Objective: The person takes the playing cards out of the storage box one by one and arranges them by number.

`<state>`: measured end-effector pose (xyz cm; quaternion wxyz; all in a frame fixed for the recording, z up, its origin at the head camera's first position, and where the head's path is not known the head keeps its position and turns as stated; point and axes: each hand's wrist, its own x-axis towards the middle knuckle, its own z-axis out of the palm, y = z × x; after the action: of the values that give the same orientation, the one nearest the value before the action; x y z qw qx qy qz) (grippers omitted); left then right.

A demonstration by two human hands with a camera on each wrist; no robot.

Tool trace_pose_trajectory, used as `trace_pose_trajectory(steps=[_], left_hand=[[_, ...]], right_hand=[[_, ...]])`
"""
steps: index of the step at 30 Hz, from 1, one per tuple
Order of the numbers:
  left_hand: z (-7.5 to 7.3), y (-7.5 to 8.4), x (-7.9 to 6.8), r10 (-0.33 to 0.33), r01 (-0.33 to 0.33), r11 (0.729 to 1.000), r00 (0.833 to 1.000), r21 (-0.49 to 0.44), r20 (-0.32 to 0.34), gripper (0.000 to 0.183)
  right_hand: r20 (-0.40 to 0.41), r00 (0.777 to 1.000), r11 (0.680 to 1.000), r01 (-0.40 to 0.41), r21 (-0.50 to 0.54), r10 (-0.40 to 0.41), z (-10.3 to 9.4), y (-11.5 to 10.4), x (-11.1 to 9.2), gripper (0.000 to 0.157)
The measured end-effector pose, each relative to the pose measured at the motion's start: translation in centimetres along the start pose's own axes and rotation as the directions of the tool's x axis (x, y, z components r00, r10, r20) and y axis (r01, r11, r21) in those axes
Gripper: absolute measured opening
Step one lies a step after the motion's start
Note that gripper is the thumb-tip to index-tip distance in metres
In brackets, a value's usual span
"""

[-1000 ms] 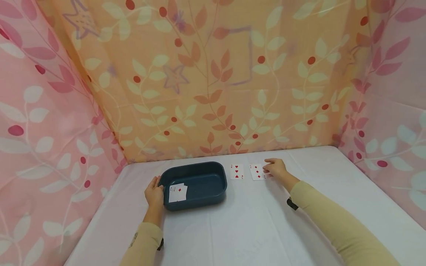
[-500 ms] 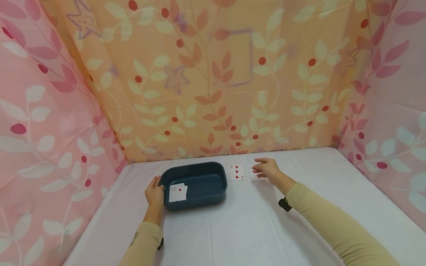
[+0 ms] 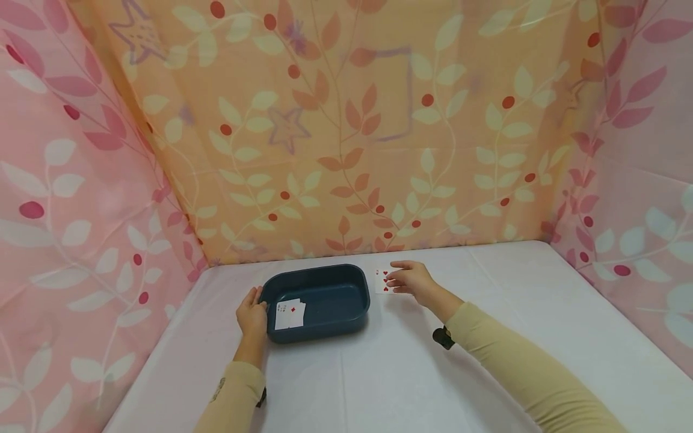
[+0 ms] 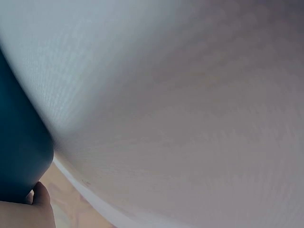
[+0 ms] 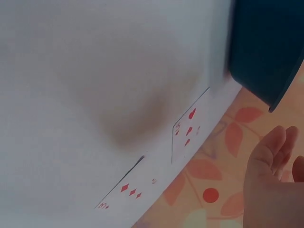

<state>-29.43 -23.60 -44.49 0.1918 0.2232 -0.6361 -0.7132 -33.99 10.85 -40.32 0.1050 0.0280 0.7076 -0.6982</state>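
Red diamonds card only in right wrist view, right hand spread, left hand gripping blue tub

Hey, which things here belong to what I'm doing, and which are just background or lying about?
Probably the job:
dark blue tray, touched by left hand
cards inside it
three of hearts, near right hand
three of diamonds

Just surroundings:
white tablecloth
patterned backdrop
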Motion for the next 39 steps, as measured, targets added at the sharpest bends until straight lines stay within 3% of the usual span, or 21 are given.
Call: trace_pose_trajectory(steps=[24,39], left_hand=[[-0.2,0.0,-0.3,-0.015,0.015,0.999,1.0,0.028,0.001,0.056],[0.0,0.1,-0.2,-0.019,0.019,0.999,1.0,0.026,0.007,0.055]], right_hand=[[0.179,0.981,0.993,0.064,0.098,-0.081,6.2,0.5,-1.1,0.048],[0.217,0.969,0.986,0.084,0.144,-0.114,9.8,0.9,-1.5,0.043]])
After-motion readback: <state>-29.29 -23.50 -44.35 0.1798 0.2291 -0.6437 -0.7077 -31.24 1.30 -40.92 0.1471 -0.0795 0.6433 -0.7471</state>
